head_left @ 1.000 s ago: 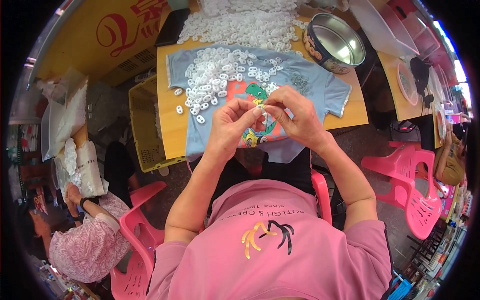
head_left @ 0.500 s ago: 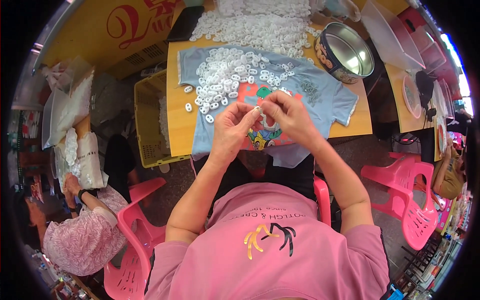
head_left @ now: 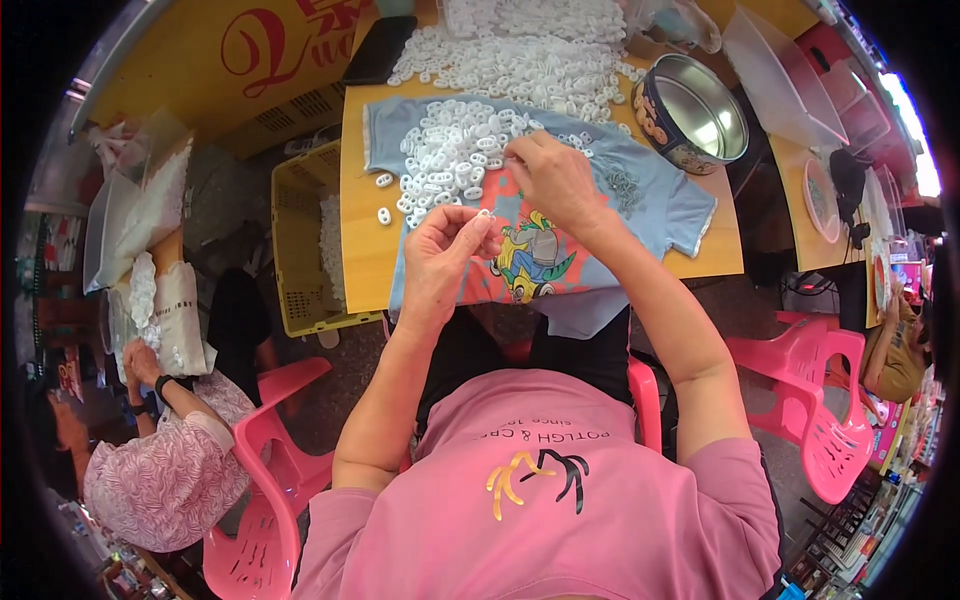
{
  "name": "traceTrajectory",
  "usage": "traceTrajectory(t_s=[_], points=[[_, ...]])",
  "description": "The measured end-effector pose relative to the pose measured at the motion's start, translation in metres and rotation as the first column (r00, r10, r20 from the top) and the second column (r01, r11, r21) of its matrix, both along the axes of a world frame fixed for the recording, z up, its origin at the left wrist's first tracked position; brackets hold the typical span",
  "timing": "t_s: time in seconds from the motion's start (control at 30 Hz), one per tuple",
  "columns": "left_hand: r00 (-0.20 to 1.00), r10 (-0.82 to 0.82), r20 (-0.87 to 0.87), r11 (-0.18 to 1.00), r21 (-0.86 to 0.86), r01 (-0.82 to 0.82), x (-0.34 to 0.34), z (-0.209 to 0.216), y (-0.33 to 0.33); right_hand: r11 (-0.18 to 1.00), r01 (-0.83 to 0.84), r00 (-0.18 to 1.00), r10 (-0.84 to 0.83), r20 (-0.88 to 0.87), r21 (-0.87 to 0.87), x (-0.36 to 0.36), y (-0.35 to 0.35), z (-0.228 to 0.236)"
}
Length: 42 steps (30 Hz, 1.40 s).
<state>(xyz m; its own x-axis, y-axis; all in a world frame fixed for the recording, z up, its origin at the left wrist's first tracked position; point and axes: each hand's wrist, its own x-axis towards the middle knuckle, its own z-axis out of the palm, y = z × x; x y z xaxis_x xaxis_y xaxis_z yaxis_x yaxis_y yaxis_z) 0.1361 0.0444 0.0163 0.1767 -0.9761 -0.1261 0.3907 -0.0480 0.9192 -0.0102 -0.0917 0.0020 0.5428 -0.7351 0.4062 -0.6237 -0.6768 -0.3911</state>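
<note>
Between the thumb and forefinger of my left hand (head_left: 443, 252) is a small white plastic oval piece (head_left: 486, 213), partly covered by the fingertips. My right hand (head_left: 556, 182) is at the right edge of a pile of white two-hole oval pieces (head_left: 445, 145). Its fingers are bent and drawn together; whatever they pinch is hidden. Under both hands lies a light blue T-shirt (head_left: 685, 205) with a red cartoon print, spread over the wooden table (head_left: 368, 265). A small heap of greyish metal bits (head_left: 622, 188) rests on the shirt, right of my right hand.
Many more white pieces (head_left: 520, 65) cover the table's far side. A round tin (head_left: 690, 110) stands at the far right, a dark phone-like slab (head_left: 380, 50) at the far left. A yellow crate (head_left: 300, 240) is below left. Pink chairs (head_left: 805, 390) and another person (head_left: 170, 450) are nearby.
My right hand has moved away from my left, up to the edge of the white pile. My left hand keeps its pinch on the white piece, slightly lower and to the left.
</note>
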Motion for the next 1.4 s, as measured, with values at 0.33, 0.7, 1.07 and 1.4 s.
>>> traceTrajectory(t_s=[0.33,0.7,1.07,1.4], points=[[0.990,-0.031,-0.135,1.000,-0.002,0.031,-0.017,0.019,-0.008,0.353,-0.555,0.618,-0.431,0.657,0.753,-0.037,0.040,0.038],[0.984,-0.087,-0.159,0.996,-0.033,0.083,-0.032,0.029,-0.016,0.347,-0.662,0.513,-0.436,0.739,0.664,-0.050,0.059,0.055],[0.995,-0.099,-0.034,0.995,-0.026,0.098,-0.033,0.025,-0.017,0.622,-0.409,0.742,-0.199,0.641,0.667,-0.053,0.063,0.062],[0.994,-0.088,-0.071,0.996,-0.004,0.088,-0.033,0.026,-0.018,0.670,-0.373,0.763,-0.172,0.623,0.642,-0.047,0.068,0.058]])
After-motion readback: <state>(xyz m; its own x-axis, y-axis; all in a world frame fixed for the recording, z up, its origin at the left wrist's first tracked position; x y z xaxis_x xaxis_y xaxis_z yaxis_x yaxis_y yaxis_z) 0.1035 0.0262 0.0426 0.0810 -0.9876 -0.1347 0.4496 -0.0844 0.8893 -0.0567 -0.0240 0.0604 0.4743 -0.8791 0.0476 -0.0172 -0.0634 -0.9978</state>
